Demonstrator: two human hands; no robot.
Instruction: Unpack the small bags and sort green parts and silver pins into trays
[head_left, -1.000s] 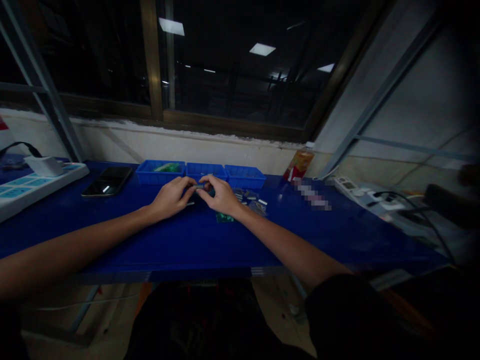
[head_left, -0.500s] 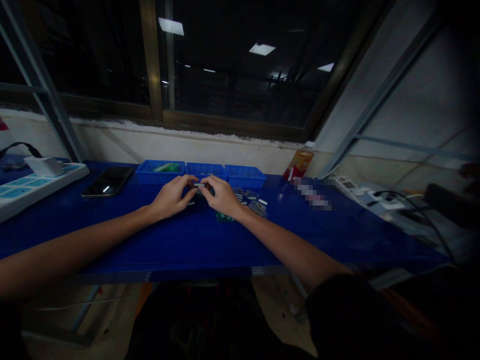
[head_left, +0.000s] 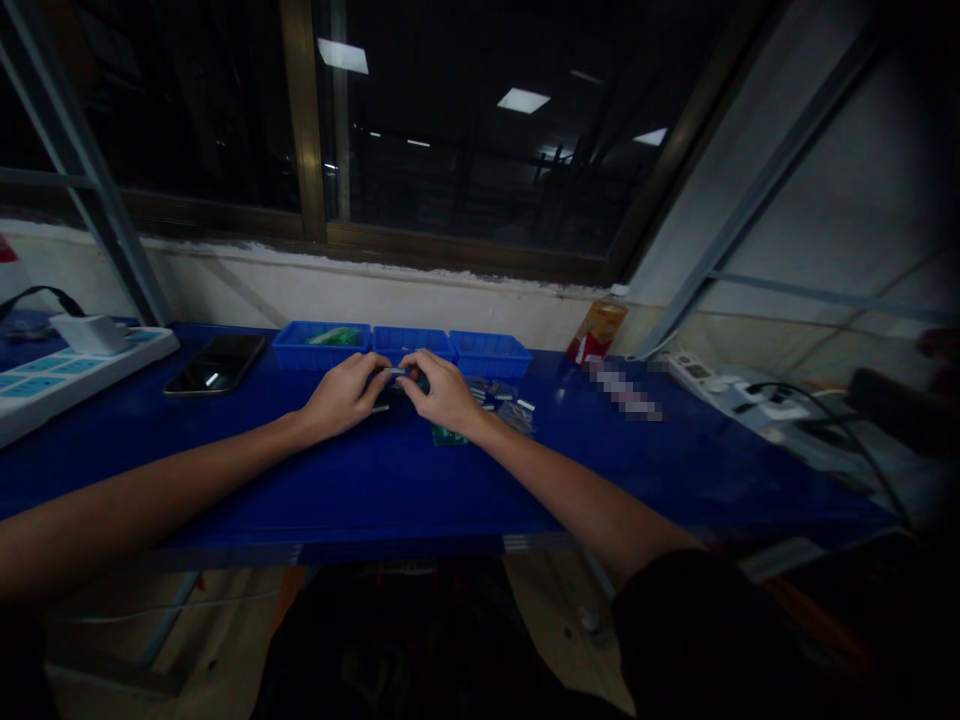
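A small pale metallic piece (head_left: pixel 395 371) spans the gap between my two hands, above the blue table (head_left: pixel 337 490). My left hand (head_left: pixel 347 393) pinches its left end, and my right hand (head_left: pixel 437 392) has thumb and fingers closed at its right end. Several small silvery pieces (head_left: pixel 526 405) and a clear plastic bag (head_left: pixel 516 417) lie just right of my right hand. A green circuit board (head_left: pixel 448 436) is partly hidden under my right wrist. Another small strip (head_left: pixel 381 408) lies beside my left hand.
Three blue trays stand along the back; the left tray (head_left: pixel 285 347) holds green material. A phone (head_left: pixel 215 364) and a white power strip (head_left: pixel 142 346) lie at left. At right are an orange bottle (head_left: pixel 598 332) and another power strip (head_left: pixel 694 372) with cables.
The small piece and my left fingertips have shifted slightly left. My right hand has stayed nearly in place, and a little more gap shows between the hands.
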